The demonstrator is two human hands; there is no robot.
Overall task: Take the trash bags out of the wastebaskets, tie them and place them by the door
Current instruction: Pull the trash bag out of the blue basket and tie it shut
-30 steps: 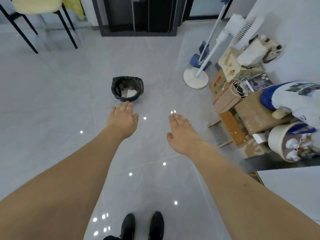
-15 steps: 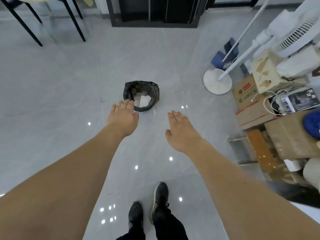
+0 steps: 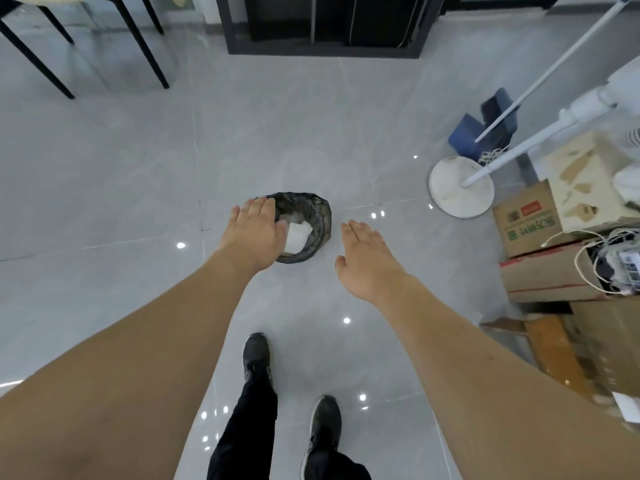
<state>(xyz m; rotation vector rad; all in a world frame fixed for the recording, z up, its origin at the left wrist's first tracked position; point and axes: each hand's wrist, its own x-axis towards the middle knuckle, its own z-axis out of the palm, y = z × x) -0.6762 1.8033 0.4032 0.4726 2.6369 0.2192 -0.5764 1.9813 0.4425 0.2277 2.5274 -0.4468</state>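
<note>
I see the wastebasket (image 3: 304,223), lined with a black trash bag (image 3: 320,213), standing on the grey floor (image 3: 138,174). My left hand (image 3: 254,233) overlaps its left rim, fingers straight, holding nothing; my right hand (image 3: 367,261) hangs just right of it, flat and empty.

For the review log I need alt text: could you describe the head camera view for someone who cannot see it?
Seen from above, a person reaches both open hands toward a small wastebasket lined with a black trash bag on a grey tiled floor; the left hand overlaps its near rim, the right hand is beside it. Cardboard boxes and a white fan stand sit at right.
</note>
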